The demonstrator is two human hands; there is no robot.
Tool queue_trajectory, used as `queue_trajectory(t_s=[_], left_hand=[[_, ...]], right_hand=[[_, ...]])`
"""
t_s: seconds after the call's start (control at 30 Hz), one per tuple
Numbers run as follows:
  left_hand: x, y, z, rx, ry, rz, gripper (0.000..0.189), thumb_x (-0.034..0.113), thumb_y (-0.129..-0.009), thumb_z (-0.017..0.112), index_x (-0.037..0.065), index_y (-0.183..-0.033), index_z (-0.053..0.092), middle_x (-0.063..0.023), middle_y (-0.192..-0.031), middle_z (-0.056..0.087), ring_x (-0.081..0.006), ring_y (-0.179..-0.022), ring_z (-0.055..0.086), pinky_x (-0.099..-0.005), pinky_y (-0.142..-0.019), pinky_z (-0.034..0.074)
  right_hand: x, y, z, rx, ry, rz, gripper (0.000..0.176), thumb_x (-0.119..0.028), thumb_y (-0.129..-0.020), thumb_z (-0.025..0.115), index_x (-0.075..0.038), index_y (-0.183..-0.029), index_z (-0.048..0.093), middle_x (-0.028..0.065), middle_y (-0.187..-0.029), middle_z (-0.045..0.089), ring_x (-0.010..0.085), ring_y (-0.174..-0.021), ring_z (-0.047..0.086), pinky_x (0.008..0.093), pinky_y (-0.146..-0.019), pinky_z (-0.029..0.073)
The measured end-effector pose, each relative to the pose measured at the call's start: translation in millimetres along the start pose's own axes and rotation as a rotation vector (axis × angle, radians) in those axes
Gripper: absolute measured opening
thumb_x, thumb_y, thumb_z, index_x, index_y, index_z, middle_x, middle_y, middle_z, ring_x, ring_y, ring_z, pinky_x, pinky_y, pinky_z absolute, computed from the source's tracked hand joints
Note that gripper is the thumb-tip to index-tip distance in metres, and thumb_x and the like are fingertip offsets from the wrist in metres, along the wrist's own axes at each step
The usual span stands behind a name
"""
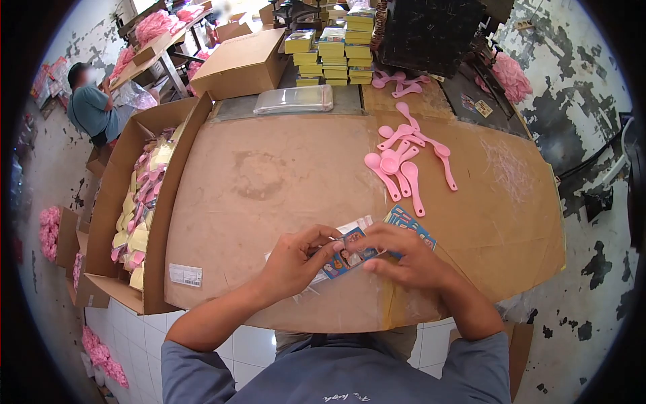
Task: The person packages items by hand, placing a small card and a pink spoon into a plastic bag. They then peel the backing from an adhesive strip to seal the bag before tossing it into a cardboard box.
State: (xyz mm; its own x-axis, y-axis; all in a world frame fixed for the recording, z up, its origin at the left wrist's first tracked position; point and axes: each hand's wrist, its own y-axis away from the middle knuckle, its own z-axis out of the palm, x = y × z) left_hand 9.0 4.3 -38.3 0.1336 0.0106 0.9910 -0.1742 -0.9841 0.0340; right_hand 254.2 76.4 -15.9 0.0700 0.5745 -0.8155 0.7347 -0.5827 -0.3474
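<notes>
Fingers [323, 256] of the left hand [291, 260] pinch a blue printed card [344, 264], lower centre of frame; those of the right hand [416, 261] curve over its right end, contact or grip not determinable. Cardboard-covered table [229, 202] fills mid-frame, both hands above its near edge. Open carton [110, 195], left of frame: heaped with yellow and pink items, individual outlines unclear. Closed box [239, 64], upper left of centre. Yellow-edged stacks [332, 48] beside it, top centre. Pink spoons [412, 185] lie in a loose, overlapping cluster, right of centre, beyond the hands. Fanned blue cards [409, 221] lie just beyond the right hand, partly covered by it.
</notes>
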Motion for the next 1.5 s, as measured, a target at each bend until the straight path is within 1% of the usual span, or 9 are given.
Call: queue_trajectory(t_s=[0.13,0.37,0.47,0.67,1.07,1.17,1.27,1.37,1.5], left_hand=[[2.4,-1.4,-1.3,0.047,0.153,-0.037,0.021,0.010,-0.106,0.062,-0.006,-0.119,0.064,-0.0097,-0.105,0.075,-0.0093,-0.095,0.070,-0.0243,-0.082,0.057],[3.1,-3.1,-2.1,0.048,0.098,-0.058,0.025,0.014,-0.106,0.063,-0.004,-0.124,0.062,-0.0084,-0.105,0.075,-0.0076,-0.095,0.068,-0.0242,-0.081,0.056],[1.5,-2.2,-4.0,0.019,0.102,-0.054,0.028,0.016,-0.106,0.064,-0.004,-0.126,0.060,-0.0079,-0.103,0.076,-0.0075,-0.094,0.068,-0.0248,-0.080,0.056],[4.5,0.5,-0.3,-0.045,0.166,-0.076,0.030,0.016,-0.106,0.064,-0.003,-0.129,0.059,-0.0090,-0.105,0.076,-0.0079,-0.093,0.067,-0.0262,-0.079,0.055],[3.5,2.8,-3.9,-0.210,0.197,-0.050,0.032,0.009,-0.106,0.061,-0.002,-0.136,0.055,-0.0120,-0.115,0.074,-0.0113,-0.105,0.069,-0.0282,-0.087,0.058],[9.3,2.2,-4.0,-0.176,0.241,-0.043,0.030,0.010,-0.107,0.060,-0.001,-0.135,0.057,-0.0122,-0.114,0.075,-0.0107,-0.103,0.069,-0.0280,-0.085,0.058],[9.3,1.8,-5.7,-0.142,0.244,-0.094,0.027,0.010,-0.107,0.060,-0.001,-0.132,0.059,-0.0090,-0.110,0.074,-0.0078,-0.099,0.067,-0.0257,-0.083,0.057],[9.1,2.4,-6.4,-0.150,0.291,-0.116,0.027,0.011,-0.107,0.060,-0.001,-0.131,0.060,-0.0093,-0.110,0.074,-0.0074,-0.097,0.067,-0.0254,-0.082,0.057],[4.9,1.7,-6.6,-0.110,0.326,-0.007,0.028,0.010,-0.106,0.061,-0.003,-0.131,0.060,-0.0103,-0.111,0.074,-0.0087,-0.097,0.068,-0.0257,-0.082,0.057]], right_hand=[[26.4,4.6,-24.4,0.307,0.094,0.168,0.030,-0.009,-0.094,0.075,-0.005,-0.123,0.070,0.0039,-0.102,0.069,0.0133,-0.089,0.066,0.0282,-0.074,0.051],[0.8,1.7,7.8,-0.023,-0.022,0.133,0.033,-0.007,-0.091,0.079,-0.005,-0.123,0.071,0.0033,-0.099,0.069,0.0111,-0.087,0.064,0.0269,-0.069,0.050],[9.3,0.1,6.7,0.022,-0.042,0.062,0.030,-0.008,-0.091,0.079,-0.004,-0.121,0.071,0.0041,-0.098,0.070,0.0107,-0.085,0.064,0.0265,-0.068,0.050],[6.7,5.6,11.4,0.094,-0.160,0.342,0.028,-0.008,-0.090,0.080,0.000,-0.116,0.072,0.0063,-0.100,0.069,0.0098,-0.084,0.063,0.0259,-0.066,0.049],[2.3,-4.0,-1.2,-0.048,0.047,-0.087,0.020,-0.009,-0.090,0.077,-0.002,-0.109,0.074,0.0078,-0.104,0.065,0.0182,-0.091,0.064,0.0339,-0.077,0.052],[25.0,-0.4,-21.6,0.384,0.088,0.334,0.022,-0.014,-0.091,0.077,-0.002,-0.108,0.072,0.0096,-0.110,0.064,0.0242,-0.104,0.064,0.0370,-0.085,0.051],[52.6,5.5,-45.4,0.473,0.845,0.323,0.023,-0.016,-0.092,0.074,-0.001,-0.109,0.070,0.0124,-0.113,0.065,0.0290,-0.107,0.065,0.0380,-0.087,0.052],[62.4,11.4,-49.6,0.425,0.899,0.294,0.024,-0.014,-0.091,0.073,0.002,-0.109,0.068,0.0149,-0.111,0.068,0.0330,-0.095,0.069,0.0400,-0.081,0.054],[51.7,4.6,-47.8,0.557,0.496,0.409,0.022,-0.011,-0.094,0.071,0.003,-0.111,0.070,0.0132,-0.102,0.071,0.0262,-0.086,0.069,0.0367,-0.077,0.055]])
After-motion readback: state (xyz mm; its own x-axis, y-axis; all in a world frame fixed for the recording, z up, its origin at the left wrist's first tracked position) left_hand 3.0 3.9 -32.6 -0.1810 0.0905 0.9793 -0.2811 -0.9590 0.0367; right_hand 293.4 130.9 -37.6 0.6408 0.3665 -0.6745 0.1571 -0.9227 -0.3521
